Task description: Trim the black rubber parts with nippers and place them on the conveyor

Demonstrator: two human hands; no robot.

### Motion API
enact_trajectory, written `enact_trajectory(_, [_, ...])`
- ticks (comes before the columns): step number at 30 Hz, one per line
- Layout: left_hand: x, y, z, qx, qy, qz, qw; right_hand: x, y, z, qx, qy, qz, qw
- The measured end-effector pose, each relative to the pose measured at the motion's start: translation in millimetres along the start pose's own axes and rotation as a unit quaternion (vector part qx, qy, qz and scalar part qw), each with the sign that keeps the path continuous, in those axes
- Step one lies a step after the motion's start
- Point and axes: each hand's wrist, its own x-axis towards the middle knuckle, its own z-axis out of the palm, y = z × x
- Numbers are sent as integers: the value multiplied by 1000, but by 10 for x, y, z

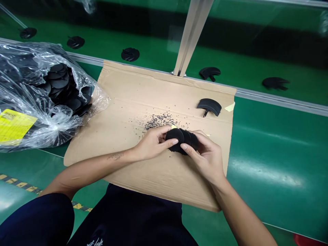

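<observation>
Discs, black, overlapping, one bunch, held in both hands

Location: the black discs (176, 136) are between your hands, over the near half of the cardboard (123, 130).

Grip: your left hand (151, 143) closes on the left side of the bunch, thumb across the front disc. Your right hand (208, 159) closes on the right side, thumb in front, fingers curled behind.

Step in hand, as judged: two-handed handling of the bunch, its discs fanned sideways. Any shift of it calls for firm pressure from both thumbs, lest the layers slide apart.

Nearby items: black crumbs (161, 121), loosely scattered, just beyond your hands; curved piece (209, 105), black, with a short stem, at the cardboard's far right; clear bag (55, 124), torn open at your left, with more discs (60, 82) showing and a yellow label (15, 126). Beyond the metal rail (276, 98), five dark pieces (130, 54) lie in a spaced row.

Hard to make out: most of your right fingers, behind the bunch; the exact count of discs; the label's print; the rightmost dark piece, blurred. Cut off: the bag at the left edge, and a red item (304, 239) at the lower right.
</observation>
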Motion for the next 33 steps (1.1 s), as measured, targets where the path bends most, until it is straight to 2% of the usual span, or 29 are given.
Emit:
enact_trajectory(4, [-8,-31,34,-8,-18,0,1000,-3,21,-3,6,9,-1,1000])
enact_trajectory(11, [13,-23,-55,90,45,59,993,-3,18,-19,-4,-4,10,1000])
enact_trajectory(19, [2,15,-56,134,8,43,990,-15,16,14,-8,-6,2,1000])
enact_trajectory(21, [3,33,-55,155,6,69,985,-16,25,18,-7,-4,-1,1000])
enact_trajectory(27, [-14,27,-65,234,13,220,947,-26,15,-3,-42,-9,-27,999])
enact_trajectory(33, [-37,-3,-69,244,13,261,934,-32,-20,-7,-84,0,-57,995])
